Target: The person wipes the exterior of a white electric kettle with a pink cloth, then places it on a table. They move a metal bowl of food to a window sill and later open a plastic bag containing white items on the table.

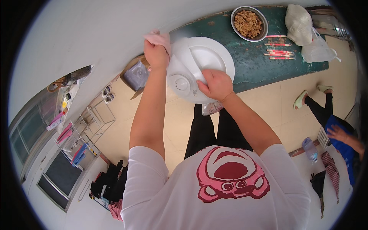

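Note:
My left hand (156,57) is closed on a pink cloth (159,39) at the far left side of a large, round, white plastic object (179,61). This object has a raised rim, a curved recess and a small round fitting; its exact kind I cannot tell. My right hand (217,84) grips its near right side, with the thumb lying over the surface. It is at the left end of a worn green table (247,66). Below its near edge, a clear packet with reddish contents (212,108) shows partly, the rest hidden.
On the table are a metal bowl of brown pieces (241,36), several red-and-white paper-wrapped sticks (279,54) and white plastic bags (299,24). A cardboard box (129,72) stands left of the table. Wire racks (99,115) line the left wall. Another person (340,138) is at the right.

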The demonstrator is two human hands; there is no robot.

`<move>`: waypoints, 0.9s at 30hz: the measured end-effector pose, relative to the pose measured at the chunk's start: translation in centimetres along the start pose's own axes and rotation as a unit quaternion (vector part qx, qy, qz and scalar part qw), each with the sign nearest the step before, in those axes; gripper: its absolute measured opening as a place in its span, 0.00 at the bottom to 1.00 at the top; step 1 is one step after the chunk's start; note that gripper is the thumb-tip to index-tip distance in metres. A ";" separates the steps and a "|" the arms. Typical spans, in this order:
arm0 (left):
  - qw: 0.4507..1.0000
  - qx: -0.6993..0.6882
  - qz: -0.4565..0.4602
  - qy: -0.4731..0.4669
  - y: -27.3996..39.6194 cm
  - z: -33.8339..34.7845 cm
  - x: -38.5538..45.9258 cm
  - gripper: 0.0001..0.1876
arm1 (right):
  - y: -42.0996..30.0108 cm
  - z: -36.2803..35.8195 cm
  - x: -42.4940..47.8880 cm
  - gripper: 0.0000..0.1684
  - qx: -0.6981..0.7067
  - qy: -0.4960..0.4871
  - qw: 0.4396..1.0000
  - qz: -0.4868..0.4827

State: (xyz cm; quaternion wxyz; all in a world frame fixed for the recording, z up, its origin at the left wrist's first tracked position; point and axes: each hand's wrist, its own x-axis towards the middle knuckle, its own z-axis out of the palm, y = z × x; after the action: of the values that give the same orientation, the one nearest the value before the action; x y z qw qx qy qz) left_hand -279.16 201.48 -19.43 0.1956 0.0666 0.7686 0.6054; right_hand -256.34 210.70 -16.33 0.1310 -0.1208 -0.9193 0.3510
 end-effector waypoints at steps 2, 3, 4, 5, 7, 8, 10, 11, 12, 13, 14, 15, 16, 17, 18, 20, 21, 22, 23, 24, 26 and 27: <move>0.994 -0.003 0.087 -0.072 3.9 2.9 0.5 0.22 | 0.3 -0.1 -0.4 0.16 -0.015 -0.004 1.000 0.015; 0.975 0.143 0.157 -0.064 4.6 4.8 -0.2 0.21 | 0.3 -0.1 -0.4 0.16 -0.019 -0.008 1.000 0.016; 0.932 0.282 0.224 -0.037 5.1 6.8 -1.0 0.20 | 0.3 0.1 -0.5 0.16 -0.017 -0.006 1.000 0.015; 0.850 0.427 0.307 0.022 4.7 9.1 -2.0 0.19 | 0.2 0.3 -0.5 0.16 -0.014 -0.004 1.000 0.012; 0.809 0.491 0.280 -0.160 5.3 11.6 -5.0 0.22 | 0.4 0.2 -0.2 0.16 -0.009 -0.002 1.000 0.010; 0.785 0.505 0.286 -0.214 5.5 12.4 -5.9 0.22 | 0.4 -0.1 -0.2 0.16 -0.005 -0.008 1.000 0.006; 0.756 0.489 0.392 -0.190 3.7 12.6 -6.3 0.20 | 0.3 -0.1 -0.3 0.16 -0.005 -0.014 1.000 0.015; 0.770 0.470 0.398 -0.165 2.7 12.1 -5.6 0.20 | 0.4 0.1 -0.4 0.17 -0.006 -0.010 1.000 0.020; 0.785 0.452 0.401 -0.139 1.5 11.1 -4.1 0.19 | 0.0 0.1 -0.3 0.17 -0.005 -0.008 1.000 0.024; 0.798 0.432 0.405 -0.110 0.8 9.9 -2.7 0.19 | -0.2 0.0 -0.2 0.17 -0.007 -0.005 1.000 0.026; 0.828 0.440 0.331 -0.109 0.7 8.3 -1.5 0.19 | -0.1 0.0 -0.2 0.16 -0.010 -0.014 0.999 0.031; 0.852 0.446 0.253 -0.104 0.6 6.1 -0.5 0.19 | -0.2 0.0 -0.3 0.16 -0.011 -0.024 0.999 0.034; 0.883 0.406 0.203 -0.118 -0.2 2.7 0.3 0.19 | -0.3 0.0 -0.2 0.16 -0.011 -0.035 0.999 0.033; 0.921 0.348 0.113 -0.134 -0.4 1.1 -0.3 0.19 | -0.2 0.0 -0.2 0.16 -0.014 -0.036 0.999 0.035; 0.948 0.288 0.024 -0.136 -0.4 -0.6 -0.9 0.19 | -0.3 0.0 -0.3 0.16 -0.017 -0.037 0.998 0.038; 0.955 0.125 -0.228 -0.141 2.2 -1.9 -4.5 0.21 | 0.2 0.3 -0.4 0.16 -0.027 -0.024 0.998 0.052; 0.968 0.103 -0.203 -0.106 -0.7 -4.4 -6.3 0.22 | -0.2 0.3 -0.2 0.16 -0.020 -0.021 0.999 0.039; 0.979 0.080 -0.176 -0.069 -4.6 -6.8 -8.6 0.23 | -0.7 0.3 0.0 0.17 -0.015 -0.018 0.999 0.024; 0.982 0.002 -0.184 -0.047 -6.1 -7.3 -10.9 0.24 | -0.5 0.4 0.2 0.17 -0.019 -0.023 0.999 0.024; 0.978 -0.076 -0.190 -0.030 -6.4 -7.1 -13.5 0.26 | -0.3 0.5 0.1 0.17 -0.026 -0.027 0.999 0.027; 0.967 -0.108 -0.230 -0.005 -5.0 -6.0 -17.8 0.27 | -0.5 0.3 0.0 0.17 -0.025 -0.042 0.998 0.046; 0.968 -0.132 -0.214 0.011 -4.5 -5.0 -19.3 0.27 | -0.8 0.1 0.4 0.17 -0.018 -0.051 0.997 0.056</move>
State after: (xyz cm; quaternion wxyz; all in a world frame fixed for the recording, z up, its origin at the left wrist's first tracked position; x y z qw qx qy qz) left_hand -262.79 189.26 -18.49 0.3193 -0.1323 0.6805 0.6461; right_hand -256.80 210.20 -15.82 0.0622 -0.1563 -0.9226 0.3470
